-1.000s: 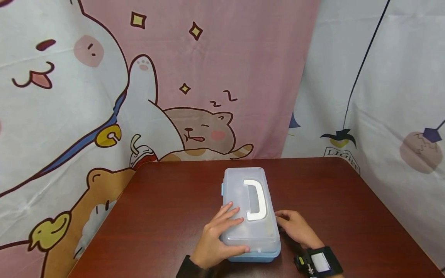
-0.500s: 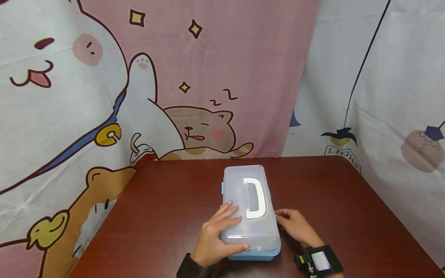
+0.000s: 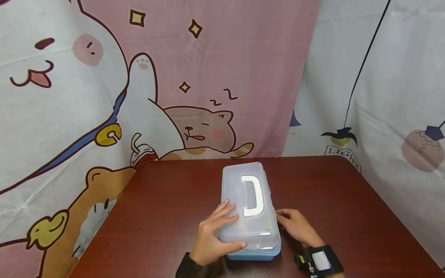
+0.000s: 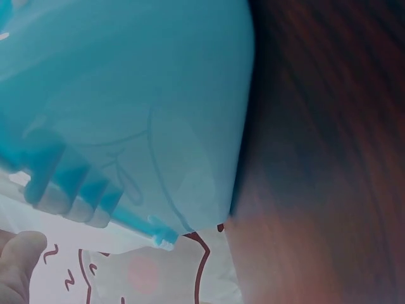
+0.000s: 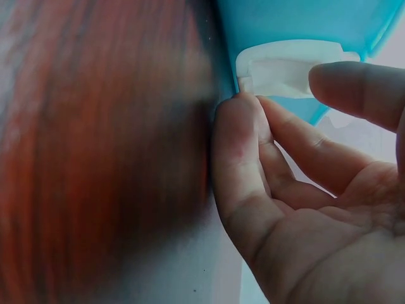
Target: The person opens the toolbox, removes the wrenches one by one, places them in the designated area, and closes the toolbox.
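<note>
A plastic storage box (image 3: 252,256) with a pale blue base, translucent lid (image 3: 240,227) and white handle (image 3: 258,199) stands lengthwise on the table. My left hand (image 3: 213,233) lies over the lid's near left part, fingers spread and fairly straight, thumb along the near end. In the left wrist view, the blue base (image 4: 126,76) fills much of the frame, with a fingertip at lower left. My right hand (image 3: 295,227) is at the box's right side. The right wrist view shows its bent fingers at the lower edge of a white latch (image 5: 278,73), another digit against its upper part.
The dark reddish-brown table (image 3: 174,200) reaches back to a cartoon-printed curtain (image 3: 264,77) hanging behind it. A black band with a small device (image 3: 320,262) is worn on the right wrist, and a black cuff (image 3: 194,268) circles the left.
The lid has shifted slightly left and up over the base, and my left hand has moved left with it. More blue shows along the lid's right edge. My right hand stays nearly still.
</note>
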A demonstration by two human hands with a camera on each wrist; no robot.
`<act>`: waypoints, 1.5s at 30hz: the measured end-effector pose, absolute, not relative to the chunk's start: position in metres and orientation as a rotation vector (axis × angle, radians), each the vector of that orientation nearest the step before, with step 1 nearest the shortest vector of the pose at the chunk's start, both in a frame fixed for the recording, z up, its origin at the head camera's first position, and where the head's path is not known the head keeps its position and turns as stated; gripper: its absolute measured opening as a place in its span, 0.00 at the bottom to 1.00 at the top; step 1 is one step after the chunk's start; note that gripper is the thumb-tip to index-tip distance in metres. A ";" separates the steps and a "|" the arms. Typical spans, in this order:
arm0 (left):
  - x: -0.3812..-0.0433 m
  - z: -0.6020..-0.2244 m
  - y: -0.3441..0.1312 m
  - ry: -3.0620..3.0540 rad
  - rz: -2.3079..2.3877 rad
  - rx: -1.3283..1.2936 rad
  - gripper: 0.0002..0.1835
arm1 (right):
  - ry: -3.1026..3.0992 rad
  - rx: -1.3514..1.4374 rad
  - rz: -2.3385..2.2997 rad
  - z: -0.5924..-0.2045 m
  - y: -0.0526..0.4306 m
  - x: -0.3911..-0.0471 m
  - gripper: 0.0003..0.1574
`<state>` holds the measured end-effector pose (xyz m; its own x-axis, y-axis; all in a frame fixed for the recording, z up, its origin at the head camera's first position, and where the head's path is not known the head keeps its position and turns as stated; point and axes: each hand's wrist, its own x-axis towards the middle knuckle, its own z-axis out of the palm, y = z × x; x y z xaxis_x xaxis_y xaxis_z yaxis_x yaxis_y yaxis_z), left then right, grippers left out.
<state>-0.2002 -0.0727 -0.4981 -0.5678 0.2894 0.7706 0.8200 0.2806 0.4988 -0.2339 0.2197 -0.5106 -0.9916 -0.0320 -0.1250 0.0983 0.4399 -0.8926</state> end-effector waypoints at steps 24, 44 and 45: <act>-0.199 -0.494 -0.076 -1.917 -1.179 -0.992 0.32 | 2.518 0.086 -1.653 -0.510 0.219 -0.234 0.27; -0.200 -0.480 -0.096 -1.971 -1.074 -0.931 0.35 | 2.493 0.122 -1.676 -0.510 0.218 -0.234 0.35; -0.200 -0.480 -0.098 -1.972 -1.074 -0.926 0.35 | 2.493 0.120 -1.673 -0.510 0.218 -0.234 0.35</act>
<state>-0.2000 -0.0977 -0.4796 -0.5016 0.2545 0.8268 0.8326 0.4015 0.3816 -0.2344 0.2178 -0.5099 -0.9874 -0.0100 -0.1576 0.1421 0.3793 -0.9143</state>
